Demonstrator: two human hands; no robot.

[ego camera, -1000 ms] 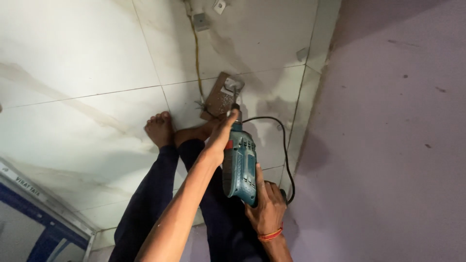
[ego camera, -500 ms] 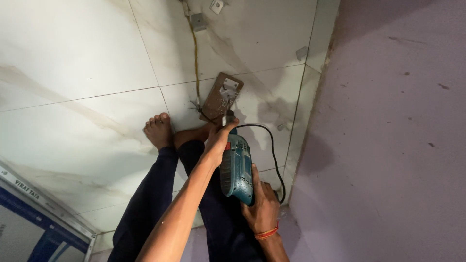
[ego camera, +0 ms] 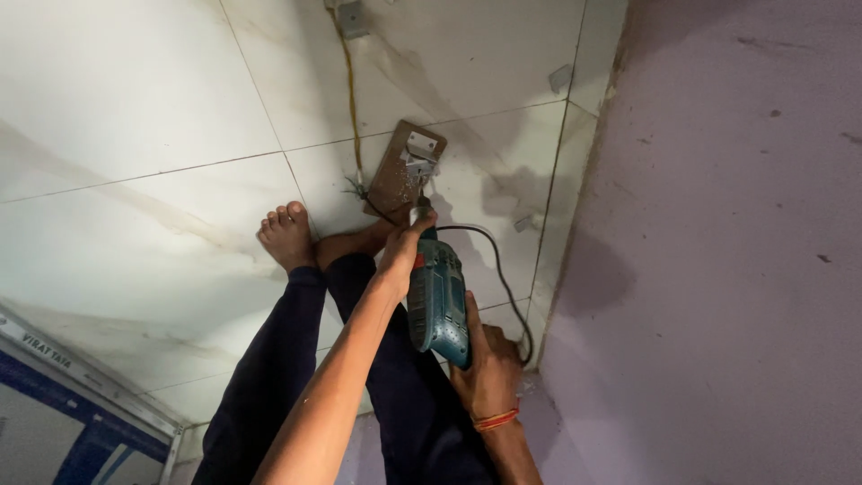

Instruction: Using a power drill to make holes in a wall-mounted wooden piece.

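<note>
A teal electric drill (ego camera: 437,298) points down at a small brown wooden board (ego camera: 400,175) on the white tiled floor. A bent metal bracket (ego camera: 419,158) sits on the board, right at the drill's tip. My left hand (ego camera: 402,251) wraps the front of the drill near the chuck. My right hand (ego camera: 485,368), with an orange band at the wrist, grips the drill's handle at the back. My legs in dark trousers stretch under the arms, and one bare foot (ego camera: 287,235) rests left of the board.
The drill's black cord (ego camera: 503,278) loops beside the skirting. A lilac wall (ego camera: 718,251) rises on the right. A yellow string (ego camera: 348,90) runs across the tiles to the board. A small metal piece (ego camera: 352,18) lies at the top. A blue-and-white panel (ego camera: 63,404) stands lower left.
Both hands and the drill have shifted slightly down the picture as the camera moved; the drill tip stays at the bracket on the board.
</note>
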